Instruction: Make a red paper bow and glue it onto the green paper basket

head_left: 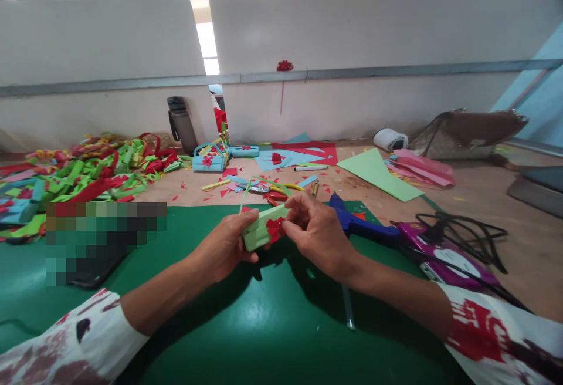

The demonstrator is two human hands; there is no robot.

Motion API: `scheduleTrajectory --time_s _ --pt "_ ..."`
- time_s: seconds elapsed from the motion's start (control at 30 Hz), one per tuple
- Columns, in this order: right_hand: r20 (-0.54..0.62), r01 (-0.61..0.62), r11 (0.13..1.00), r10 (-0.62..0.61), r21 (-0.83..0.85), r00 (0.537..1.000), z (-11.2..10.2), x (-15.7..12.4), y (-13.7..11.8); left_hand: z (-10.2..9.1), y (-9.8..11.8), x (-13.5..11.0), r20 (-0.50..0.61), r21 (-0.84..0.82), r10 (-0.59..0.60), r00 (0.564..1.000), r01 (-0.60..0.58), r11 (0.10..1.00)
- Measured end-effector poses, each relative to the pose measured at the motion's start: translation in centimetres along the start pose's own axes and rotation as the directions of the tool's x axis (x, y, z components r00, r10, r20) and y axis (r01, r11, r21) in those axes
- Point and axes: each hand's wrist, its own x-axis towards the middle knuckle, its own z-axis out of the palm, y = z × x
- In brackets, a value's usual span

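Note:
My left hand (pixel 231 238) is closed round one end of a small light green folded-paper box (pixel 257 236), held up over the green mat. A red paper flower (pixel 275 229) lies against the box's front face. At its right edge, the thumb and fingers of my right hand (pixel 317 233) are pinched on the flower. My right fingertips partly hide the box's right end. Just beyond my hands are scissors (pixel 255 188) and yellow-and-red handled pliers (pixel 278 195). A blue glue gun (pixel 358 218) lies to the right of my right hand.
A green mat (pixel 246 326) covers the near table. At left stand a heap of paper strips (pixel 109 168) and a bottle (pixel 181 125). Blue paper bags (pixel 209 161) and green sheet (pixel 378 175) lie farther back. A purple power unit (pixel 444 256) with black cable sits right.

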Motion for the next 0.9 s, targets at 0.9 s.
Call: scheduleTrajectory --time_s 0.9 --pt "0.024 -0.014 0.995 0.016 -0.101 1.000 -0.01 0.05 -0.16 0.37 -0.51 -0.20 -0.009 0.003 0.003 1.000 -0.003 1.000"
